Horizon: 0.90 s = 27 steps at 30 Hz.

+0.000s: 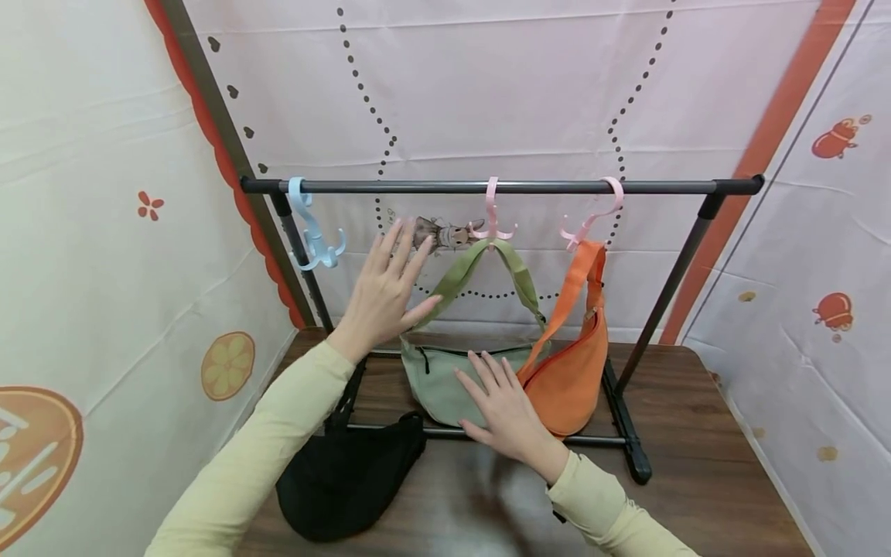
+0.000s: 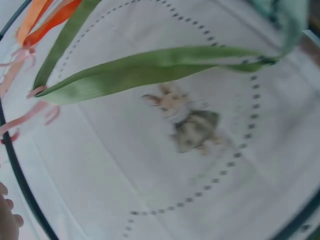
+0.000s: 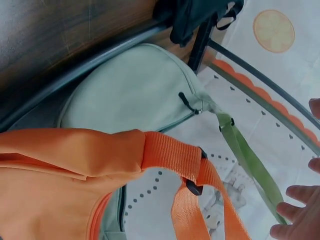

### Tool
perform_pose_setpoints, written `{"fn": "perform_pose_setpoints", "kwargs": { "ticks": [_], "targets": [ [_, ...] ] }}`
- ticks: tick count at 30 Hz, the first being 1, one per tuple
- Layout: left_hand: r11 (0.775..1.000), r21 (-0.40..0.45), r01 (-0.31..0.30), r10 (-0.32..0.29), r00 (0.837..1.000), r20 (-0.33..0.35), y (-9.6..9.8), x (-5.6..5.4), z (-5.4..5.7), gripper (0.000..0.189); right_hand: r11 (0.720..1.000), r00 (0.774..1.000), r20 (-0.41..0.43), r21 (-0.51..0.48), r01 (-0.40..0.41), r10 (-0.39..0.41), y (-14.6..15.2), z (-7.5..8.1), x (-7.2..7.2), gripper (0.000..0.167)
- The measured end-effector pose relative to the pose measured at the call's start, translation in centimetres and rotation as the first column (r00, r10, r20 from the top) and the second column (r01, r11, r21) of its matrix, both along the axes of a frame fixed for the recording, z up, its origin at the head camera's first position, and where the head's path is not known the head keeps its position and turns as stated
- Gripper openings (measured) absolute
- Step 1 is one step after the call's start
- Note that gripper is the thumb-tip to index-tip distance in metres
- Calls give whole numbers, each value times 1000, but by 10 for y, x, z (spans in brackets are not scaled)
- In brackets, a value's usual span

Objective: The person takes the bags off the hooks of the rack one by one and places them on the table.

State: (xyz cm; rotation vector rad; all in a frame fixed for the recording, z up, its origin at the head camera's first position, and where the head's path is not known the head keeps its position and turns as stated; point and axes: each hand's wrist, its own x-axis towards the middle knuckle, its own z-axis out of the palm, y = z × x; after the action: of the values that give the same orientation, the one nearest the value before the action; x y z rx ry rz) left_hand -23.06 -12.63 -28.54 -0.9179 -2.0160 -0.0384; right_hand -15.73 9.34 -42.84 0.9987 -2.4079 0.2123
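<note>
A sage-green shoulder bag (image 1: 438,387) hangs by its green strap (image 2: 125,75) from a pink hook (image 1: 492,209) at the middle of the rack. My left hand (image 1: 383,290) is raised beside that strap, fingers straight and spread, holding nothing. Lower down, my right hand (image 1: 508,410) overlaps the green bag and the orange bag's edge in the head view, its fingers extended and grasping nothing. The orange bag (image 1: 578,379) hangs from a second pink hook (image 1: 595,216), which leans on the rail. In the right wrist view the orange bag (image 3: 60,185) partly covers the green one.
A black rack rail (image 1: 404,187) crosses above the wooden table (image 1: 696,433). At its left end hangs a light-blue hook (image 1: 316,232). A black bag (image 1: 348,480) lies at the front left, beside the rack's foot. Printed cloth (image 1: 501,77) walls the back and sides.
</note>
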Motion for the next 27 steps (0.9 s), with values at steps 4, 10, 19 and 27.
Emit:
{"fn": "perform_pose_setpoints", "kwargs": {
  "ticks": [4,10,19,27],
  "targets": [
    [999,-37,7,-9,999,-38,27,-16,30,76,1000,1000,-28,-21,-8,7,0,0,-4,73],
    [992,-114,-55,50,998,-44,63,-35,69,75,1000,999,-39,-18,8,-9,1,-3,-6,71],
    [978,-185,-100,113,991,64,91,-54,90,76,1000,1000,-9,-8,23,-23,7,-7,-4,65],
    [984,-149,-98,111,990,87,93,-66,79,66,1000,1000,0,-13,27,-27,12,-8,-5,68]
  ]
}}
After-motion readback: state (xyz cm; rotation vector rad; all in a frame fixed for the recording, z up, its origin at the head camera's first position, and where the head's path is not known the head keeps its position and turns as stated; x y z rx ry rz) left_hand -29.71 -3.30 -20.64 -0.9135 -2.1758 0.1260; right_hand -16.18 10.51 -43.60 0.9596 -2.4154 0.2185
